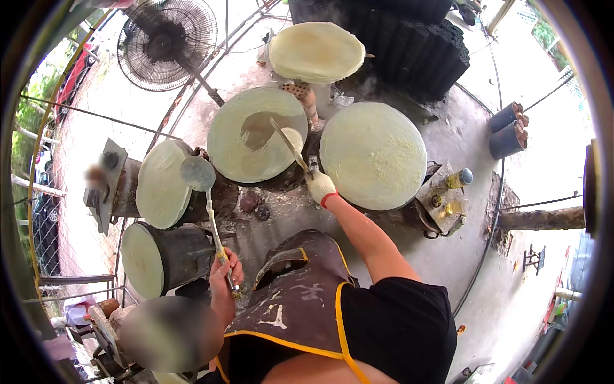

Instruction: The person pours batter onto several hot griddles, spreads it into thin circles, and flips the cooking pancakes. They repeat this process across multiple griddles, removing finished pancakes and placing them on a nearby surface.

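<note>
Round griddles coated with pale batter stand before me. My right hand (321, 186), in a white knit glove with a red cuff, grips a long flat spatula (289, 144) over the middle griddle (230, 144). Pale batter shows near the blade, beside a bare brownish patch. My bare left hand (225, 273) holds the handle of a long ladle (197, 174), its round bowl overlapping the edge of the left griddle (160, 185) in view. To the right is a coated griddle (373, 156). Another griddle (141, 260) sits at the lower left on a dark drum.
A further coated griddle (316, 52) stands behind, near stacked black honeycomb briquettes (412, 53). A dirty fan (167, 45) is at the upper left. Jars of yellow liquid (453, 207) stand on a metal stand at right. Dark buckets (506, 137) are farther right.
</note>
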Available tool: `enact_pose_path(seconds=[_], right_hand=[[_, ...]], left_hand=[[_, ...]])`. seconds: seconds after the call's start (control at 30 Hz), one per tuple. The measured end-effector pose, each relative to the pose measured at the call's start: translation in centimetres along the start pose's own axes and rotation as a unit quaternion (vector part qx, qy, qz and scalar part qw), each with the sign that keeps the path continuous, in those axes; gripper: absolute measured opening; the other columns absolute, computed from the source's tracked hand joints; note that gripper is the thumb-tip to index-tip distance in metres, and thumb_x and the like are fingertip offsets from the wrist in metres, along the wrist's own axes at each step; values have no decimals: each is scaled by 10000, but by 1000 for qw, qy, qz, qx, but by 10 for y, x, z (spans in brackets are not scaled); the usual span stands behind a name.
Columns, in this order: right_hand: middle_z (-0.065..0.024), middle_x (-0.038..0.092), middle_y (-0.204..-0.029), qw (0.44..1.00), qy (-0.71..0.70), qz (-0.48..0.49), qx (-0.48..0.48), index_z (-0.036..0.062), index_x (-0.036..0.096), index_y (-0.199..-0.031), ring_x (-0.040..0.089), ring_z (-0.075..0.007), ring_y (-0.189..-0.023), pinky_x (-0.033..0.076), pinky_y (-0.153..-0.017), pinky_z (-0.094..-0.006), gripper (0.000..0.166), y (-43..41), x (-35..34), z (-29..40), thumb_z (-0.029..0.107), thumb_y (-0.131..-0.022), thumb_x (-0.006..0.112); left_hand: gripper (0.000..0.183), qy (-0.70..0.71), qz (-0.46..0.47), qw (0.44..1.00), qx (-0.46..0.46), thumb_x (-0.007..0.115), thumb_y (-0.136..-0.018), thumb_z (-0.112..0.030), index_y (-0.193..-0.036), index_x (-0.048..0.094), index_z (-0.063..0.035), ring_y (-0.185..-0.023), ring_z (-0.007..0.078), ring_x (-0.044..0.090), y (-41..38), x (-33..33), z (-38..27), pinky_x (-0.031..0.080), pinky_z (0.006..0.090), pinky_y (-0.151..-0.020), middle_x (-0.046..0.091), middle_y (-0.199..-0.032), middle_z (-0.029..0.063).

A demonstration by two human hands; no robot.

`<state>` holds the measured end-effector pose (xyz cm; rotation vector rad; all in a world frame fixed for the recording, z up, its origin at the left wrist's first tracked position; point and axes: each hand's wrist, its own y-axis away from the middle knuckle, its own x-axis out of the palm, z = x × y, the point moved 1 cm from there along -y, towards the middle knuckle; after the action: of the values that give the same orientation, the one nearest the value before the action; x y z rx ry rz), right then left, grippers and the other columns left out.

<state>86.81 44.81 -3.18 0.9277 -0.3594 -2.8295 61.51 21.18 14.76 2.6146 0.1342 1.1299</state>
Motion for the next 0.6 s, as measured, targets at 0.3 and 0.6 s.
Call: enact_pose_path(seconds=[0.3,0.6], right_hand=[[-272,597,-867,1000,9,-2,-8,25,536,-945,565,-443,-846,440,-724,-500,320,47,9,-16,324,-891,437],[-227,572,-1103,999,6,-17,42,133,433,-1288,552,-367,-1021,435,-863,-416,444,-63,1,83,306,-878,424]], left_hand=[[309,14,-1,1000,-19,548,-870,-121,-1146,436,-37,-560,108,400,-21,3,-6,347,215,-414,423,-842,45],[317,46,-1,998,-41,553,-864,-119,-1141,428,-27,-544,115,408,-26,-21,-34,355,224,-398,422,-838,54]])
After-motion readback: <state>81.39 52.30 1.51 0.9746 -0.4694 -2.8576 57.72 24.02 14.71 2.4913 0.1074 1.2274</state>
